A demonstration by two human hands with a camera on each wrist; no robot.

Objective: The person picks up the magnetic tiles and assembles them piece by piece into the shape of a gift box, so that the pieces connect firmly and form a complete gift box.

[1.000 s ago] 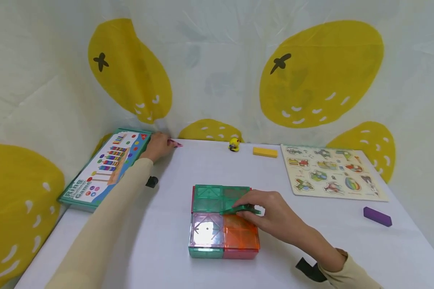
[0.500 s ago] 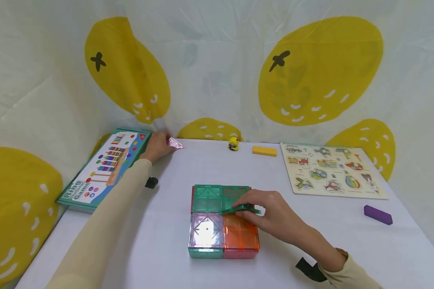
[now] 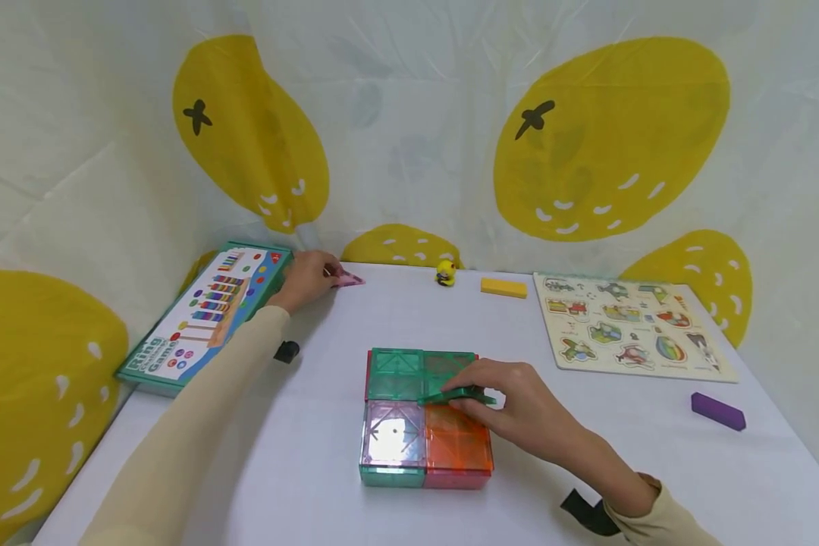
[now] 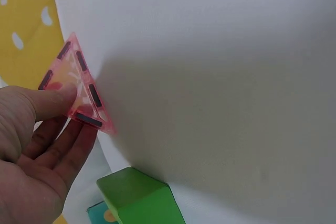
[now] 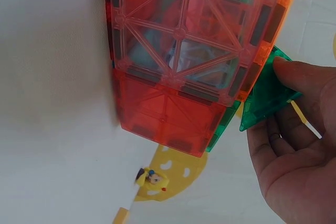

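Note:
At the back left of the table my left hand (image 3: pixel 309 280) pinches a pink see-through triangular magnetic tile (image 4: pixel 79 90), thumb on its face and fingers behind. My right hand (image 3: pixel 515 402) holds a green triangular magnetic tile (image 5: pixel 268 87) between thumb and fingers. That tile lies low over the right side of a square, box-like build of magnetic tiles (image 3: pixel 396 417), by the line between its rows. Two green squares top the far row; a clear lilac one and an orange one (image 3: pixel 457 440) top the near row. Red sides show in the right wrist view.
A boxed ring game (image 3: pixel 205 315) lies left, beside the left forearm. Behind stand a small yellow figure (image 3: pixel 445 273) and a yellow block (image 3: pixel 503 287). To the right are a picture puzzle board (image 3: pixel 631 326) and a purple block (image 3: pixel 718 411). A green block-like thing (image 4: pixel 144 198) shows below the left hand.
My left hand has shifted a little to the right along the back edge, and the pink triangle has turned in its fingers. The right hand and green triangle stay put.

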